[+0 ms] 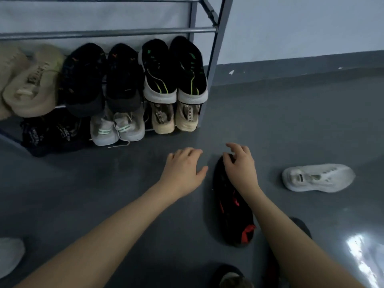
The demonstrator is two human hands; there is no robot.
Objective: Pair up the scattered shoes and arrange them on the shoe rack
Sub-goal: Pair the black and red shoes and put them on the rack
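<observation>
Head view. We see the black shoe with red accents (233, 206) lying on the grey floor (104, 194), well in front of the shoe rack (216, 59) and to the right of its corner post. Its long axis runs roughly away from us, slightly tilted: the toe is at the far end, under our right hand (241, 165), and the heel with the red tab is at the near end. So it already points toward the rack and wall.

Our right hand rests on the toe, fingers (229, 157) curled down over the front edge; we judge this a light grip on the shoe, not yet a lift. Our left hand (184, 171) hovers just beside the shoe on its left, fingers relaxed and spread, holding nothing.

Handling, as a judgement: a knit or mesh sneaker, light, with a soft upper that will fold if pinched at the toe. The firmer hold looks to be the heel collar or sole edge at mid-length; one hand should suffice.

A white shoe (318, 177) lies on its side to the right, well apart, long axis across our view. Another dark shoe (301, 225) is partly hidden behind our right forearm; whether it is the mate we cannot tell. Both visible shelves of the rack carry pairs.
</observation>
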